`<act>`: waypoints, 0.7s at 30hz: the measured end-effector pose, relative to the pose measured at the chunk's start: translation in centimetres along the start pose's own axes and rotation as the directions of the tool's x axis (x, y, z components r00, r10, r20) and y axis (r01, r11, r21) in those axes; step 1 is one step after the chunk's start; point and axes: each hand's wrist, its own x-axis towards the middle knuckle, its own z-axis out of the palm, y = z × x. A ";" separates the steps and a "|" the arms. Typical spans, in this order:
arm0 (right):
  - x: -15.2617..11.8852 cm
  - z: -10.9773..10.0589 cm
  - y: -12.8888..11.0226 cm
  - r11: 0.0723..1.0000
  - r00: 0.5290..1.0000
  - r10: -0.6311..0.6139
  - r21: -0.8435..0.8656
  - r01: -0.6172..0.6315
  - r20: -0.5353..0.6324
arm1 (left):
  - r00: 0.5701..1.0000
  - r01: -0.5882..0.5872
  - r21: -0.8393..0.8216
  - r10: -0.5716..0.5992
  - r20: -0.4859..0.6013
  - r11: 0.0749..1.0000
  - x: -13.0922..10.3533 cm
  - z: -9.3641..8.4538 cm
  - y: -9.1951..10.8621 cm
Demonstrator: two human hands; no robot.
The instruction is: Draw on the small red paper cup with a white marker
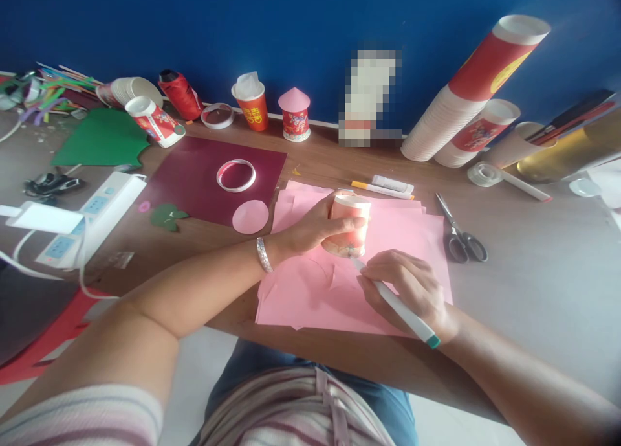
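Note:
A red and white paper cup (pixel 345 229) is wrapped in the fingers of my left hand (pixel 326 224), above a stack of pink paper (pixel 310 297). My right hand (pixel 410 281) grips a white pen-like tool with a green end (pixel 405 311). The tool's tip is close to the lower edge of the cup; whether they touch I cannot tell. A pink paper disc (pixel 250 217) lies left of the stack. Black-handled scissors (pixel 460 232) rest to its right.
A tape roll (pixel 235 175) lies on maroon paper (pixel 194 167). Behind stand a cup with a pink cone roof (pixel 294 116), an orange cup (pixel 252 106) and a tall leaning cup stack (pixel 466 103). A power strip (pixel 92 219) with cables is at left.

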 end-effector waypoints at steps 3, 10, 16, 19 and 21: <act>0.0 -0.2 0.2 0.999 0.999 -0.040 -0.002 0.040 -0.006 | 1.000 -0.009 0.011 0.009 -0.026 1.000 0.0 0.0 0.0; 0.0 -0.1 0.5 0.996 0.996 -0.087 -0.019 0.087 0.001 | 1.000 -0.003 -0.010 0.003 -0.003 1.000 0.1 0.1 0.0; -0.1 -0.1 0.5 0.996 0.996 -0.089 -0.027 0.089 0.001 | 1.000 0.002 -0.010 -0.002 -0.011 1.000 0.1 0.1 0.1; -0.1 -0.2 0.5 0.995 0.996 -0.089 -0.034 0.089 -0.001 | 1.000 0.000 0.008 0.001 -0.019 1.000 0.0 0.1 0.1; 0.0 -0.3 0.5 0.996 0.997 -0.077 -0.040 0.077 -0.005 | 0.998 -0.005 0.037 0.007 -0.063 0.999 0.0 0.1 0.0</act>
